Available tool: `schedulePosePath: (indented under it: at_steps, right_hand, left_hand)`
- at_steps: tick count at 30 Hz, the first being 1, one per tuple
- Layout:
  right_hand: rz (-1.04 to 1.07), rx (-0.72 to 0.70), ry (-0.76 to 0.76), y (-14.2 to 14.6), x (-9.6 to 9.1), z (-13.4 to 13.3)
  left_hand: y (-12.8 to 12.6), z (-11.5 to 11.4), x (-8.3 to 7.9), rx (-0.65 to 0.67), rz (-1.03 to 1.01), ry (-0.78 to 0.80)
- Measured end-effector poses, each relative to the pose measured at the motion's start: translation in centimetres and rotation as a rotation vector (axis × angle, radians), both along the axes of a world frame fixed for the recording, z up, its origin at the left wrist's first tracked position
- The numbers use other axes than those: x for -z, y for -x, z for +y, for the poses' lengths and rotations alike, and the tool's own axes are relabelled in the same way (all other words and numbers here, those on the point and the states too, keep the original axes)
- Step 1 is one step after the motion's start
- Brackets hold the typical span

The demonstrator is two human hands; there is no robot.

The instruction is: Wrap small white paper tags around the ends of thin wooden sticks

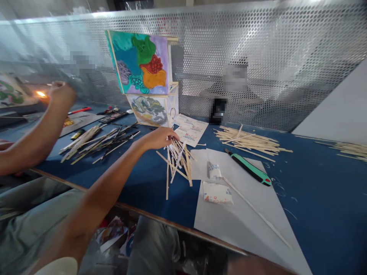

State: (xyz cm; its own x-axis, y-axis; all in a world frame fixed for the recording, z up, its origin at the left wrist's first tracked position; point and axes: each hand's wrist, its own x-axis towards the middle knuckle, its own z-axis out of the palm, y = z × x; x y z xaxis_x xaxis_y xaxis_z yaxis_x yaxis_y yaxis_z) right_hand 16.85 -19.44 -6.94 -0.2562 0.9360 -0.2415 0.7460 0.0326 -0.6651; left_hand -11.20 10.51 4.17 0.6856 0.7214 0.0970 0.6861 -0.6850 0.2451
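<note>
My left hand (162,138) reaches in from the lower left, its fingers closed on the upper ends of a loose bundle of thin wooden sticks (187,166). The thumb is hidden. Just behind it lies a sheet of sandpaper (192,130), printed back up. At the bottom edge only a blurred patch of my right hand (249,265) shows, its fingers not visible. Nearby, white paper (237,221) carries a small folded piece of sandpaper (213,170), a second folded piece (218,192), a single thin stick (258,214) and a green and black utility knife (249,169).
A co-worker's blurred hand (61,93) is raised at the left near a flame (41,94). Dark-tipped sticks (97,143) lie before it. A painted panel lantern (140,63) stands at the back. More sticks (246,140) lie to the right, below a perforated metal screen (197,49).
</note>
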Motion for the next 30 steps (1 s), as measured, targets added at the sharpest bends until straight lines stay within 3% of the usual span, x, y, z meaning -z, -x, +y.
schedulePosePath:
  at_steps: [2,5,7,10,17,23,30]
  right_hand:
    - [0.030,-0.068,-0.112,0.8,-3.2,6.2]
    - [0.019,-0.277,-0.313,3.6,-7.4,16.1]
    - [-0.264,-0.523,-0.597,5.6,-8.8,21.4]
    - [-0.355,-0.571,-0.612,7.5,-9.0,25.8]
    - [-0.430,-0.377,-0.585,8.2,-7.8,27.2]
    - [-0.319,-0.326,-0.451,9.5,-6.3,27.4]
    - [-0.266,-0.335,-0.370,8.1,-6.9,26.5]
  left_hand:
    - [0.5,-0.1,0.7,0.039,0.007,0.019]
    - [1.6,-0.4,1.4,0.073,0.034,0.045]
    - [2.4,-0.5,1.4,0.072,0.054,0.047]
    - [3.2,-0.3,1.0,0.050,0.091,0.049]
    - [3.6,-0.2,1.3,-0.019,0.135,0.045]
    - [2.7,-0.7,1.5,0.023,0.155,0.055]
    - [2.7,-0.9,1.8,0.095,0.163,0.077]
